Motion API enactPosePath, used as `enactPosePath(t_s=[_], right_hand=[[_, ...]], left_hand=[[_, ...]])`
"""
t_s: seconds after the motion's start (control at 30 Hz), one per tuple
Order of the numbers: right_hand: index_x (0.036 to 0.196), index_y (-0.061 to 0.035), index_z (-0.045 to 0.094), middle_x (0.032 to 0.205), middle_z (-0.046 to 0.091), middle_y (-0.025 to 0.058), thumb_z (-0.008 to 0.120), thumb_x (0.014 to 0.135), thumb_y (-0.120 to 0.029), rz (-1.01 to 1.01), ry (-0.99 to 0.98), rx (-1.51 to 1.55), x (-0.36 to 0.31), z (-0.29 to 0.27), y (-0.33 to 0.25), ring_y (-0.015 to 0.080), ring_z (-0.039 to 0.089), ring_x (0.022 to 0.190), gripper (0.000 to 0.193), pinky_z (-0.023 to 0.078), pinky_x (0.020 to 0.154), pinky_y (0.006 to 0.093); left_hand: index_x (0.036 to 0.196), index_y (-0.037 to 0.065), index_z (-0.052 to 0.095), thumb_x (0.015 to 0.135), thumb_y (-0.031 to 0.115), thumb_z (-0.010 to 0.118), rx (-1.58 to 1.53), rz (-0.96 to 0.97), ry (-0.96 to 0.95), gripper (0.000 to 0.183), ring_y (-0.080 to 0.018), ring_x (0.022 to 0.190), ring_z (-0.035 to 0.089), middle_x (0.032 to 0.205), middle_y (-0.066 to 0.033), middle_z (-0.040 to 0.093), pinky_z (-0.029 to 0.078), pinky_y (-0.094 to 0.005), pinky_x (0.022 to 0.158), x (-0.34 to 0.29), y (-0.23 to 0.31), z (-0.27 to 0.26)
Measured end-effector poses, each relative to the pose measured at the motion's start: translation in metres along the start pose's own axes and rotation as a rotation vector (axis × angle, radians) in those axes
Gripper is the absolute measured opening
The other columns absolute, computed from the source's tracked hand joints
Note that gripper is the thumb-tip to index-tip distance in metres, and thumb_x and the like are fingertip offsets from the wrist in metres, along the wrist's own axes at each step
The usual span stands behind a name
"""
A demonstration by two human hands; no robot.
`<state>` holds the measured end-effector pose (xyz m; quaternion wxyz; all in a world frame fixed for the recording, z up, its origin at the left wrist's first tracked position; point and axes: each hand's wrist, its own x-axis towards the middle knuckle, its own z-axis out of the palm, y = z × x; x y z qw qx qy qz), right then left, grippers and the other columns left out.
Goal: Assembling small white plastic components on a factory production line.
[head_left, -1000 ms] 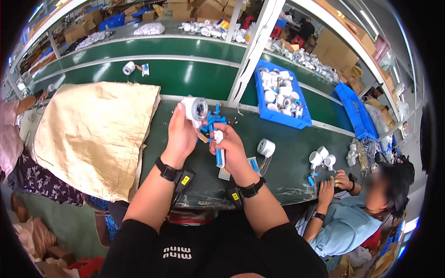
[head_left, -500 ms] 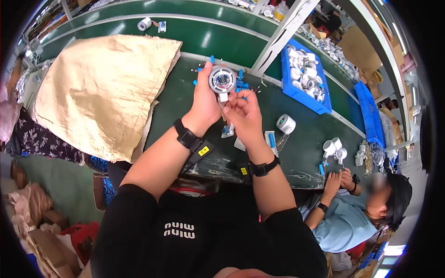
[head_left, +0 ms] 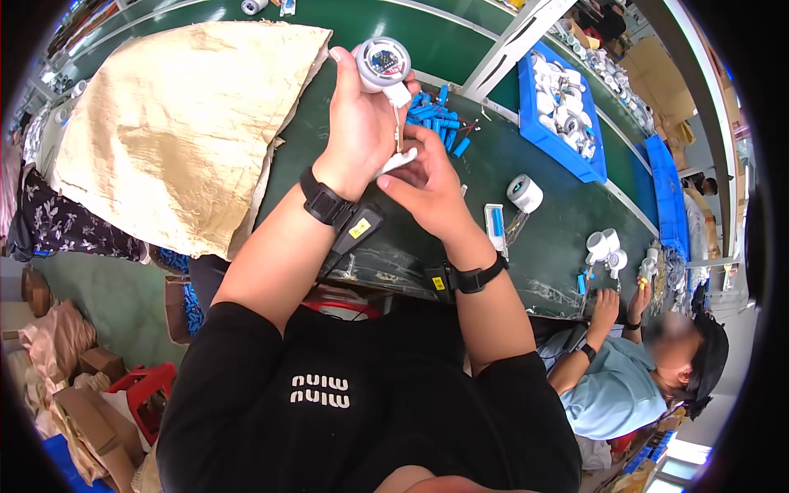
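My left hand (head_left: 357, 123) is closed around a round white housing (head_left: 403, 93) whose open face shows a small circuit board inside a grey ring. From its short neck, thin wires (head_left: 399, 131) run down toward my right hand (head_left: 436, 185). There the thumb and fingers are curled at a small white curved plastic piece (head_left: 400, 163), partly hidden by the fingers. Just beyond my right hand lies a heap of blue cylindrical battery cells (head_left: 440, 115) with leads.
On the green table stand another white round housing (head_left: 524, 193) with wires and a white shell holding a blue cell (head_left: 495, 226). A blue crate (head_left: 567, 160) of white parts is at the far right. Brown paper (head_left: 189, 131) covers the left. A co-worker (head_left: 616, 386) sits at right.
Both hands moved apart: the left carried the round housing up and away, stretching the wires. My right hand turned and now has the white piece at its fingers. The battery heap is more exposed.
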<state>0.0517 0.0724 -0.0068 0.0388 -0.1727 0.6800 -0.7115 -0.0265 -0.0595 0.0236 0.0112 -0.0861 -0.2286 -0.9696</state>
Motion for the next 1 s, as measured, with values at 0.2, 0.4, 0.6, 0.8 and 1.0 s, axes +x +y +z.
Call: enactPosePath(t_s=[0.2,0.4,0.6,0.8,1.0], right_hand=[[0.140,0.0011,0.049,0.120,0.067,0.0116,0.068,0.091,0.004,0.075,0.071,0.214,-0.001,0.001,0.002,0.0224,0.066,0.114,0.053,0.053,0.102,0.0380],[0.149,0.0073,0.049,0.109,0.068,0.0174,0.048,0.087,-0.014,-0.035,0.191,0.329,0.010,-0.035,-0.009,0.0239,0.065,0.091,0.066,0.053,0.084,0.0353],[0.145,0.0083,0.056,0.111,0.070,0.0125,0.048,0.087,-0.013,-0.014,0.241,0.230,0.010,-0.055,-0.023,0.0175,0.064,0.089,0.062,0.050,0.078,0.0278],[0.136,0.0110,0.063,0.116,0.072,0.0118,0.052,0.084,-0.005,-0.057,0.273,0.120,0.013,-0.063,-0.017,0.0180,0.067,0.103,0.055,0.051,0.091,0.0295],[0.139,0.0089,0.063,0.125,0.071,0.0189,0.054,0.086,-0.009,-0.049,0.330,0.184,0.012,-0.062,-0.022,0.0211,0.068,0.110,0.057,0.050,0.098,0.0293]], left_hand=[[0.152,0.005,0.031,0.105,0.054,0.059,-0.006,0.240,-0.052,0.073,-0.0327,0.108,0.066,0.128,-0.0178,0.058,0.056,-0.0530,0.097,0.005,-0.008,-0.003],[0.135,0.004,0.055,0.106,0.039,0.060,0.088,0.159,-0.091,0.046,-0.0368,0.111,0.069,0.120,-0.0180,0.067,0.056,-0.0554,0.100,0.004,0.014,-0.002],[0.120,-0.001,0.062,0.107,0.027,0.058,0.513,0.138,-0.052,0.030,-0.0274,0.095,0.074,0.111,-0.0154,0.072,0.063,-0.0420,0.083,0.009,0.005,-0.014],[0.104,0.002,0.070,0.107,0.011,0.055,0.953,0.267,-0.529,0.018,-0.0163,0.097,0.071,0.112,-0.0107,0.072,0.063,-0.0299,0.072,-0.010,-0.004,0.003],[0.126,0.006,0.063,0.111,0.022,0.054,0.692,0.081,-0.421,0.023,-0.0163,0.096,0.071,0.109,-0.0068,0.073,0.062,-0.0321,0.086,-0.015,-0.019,-0.001]])
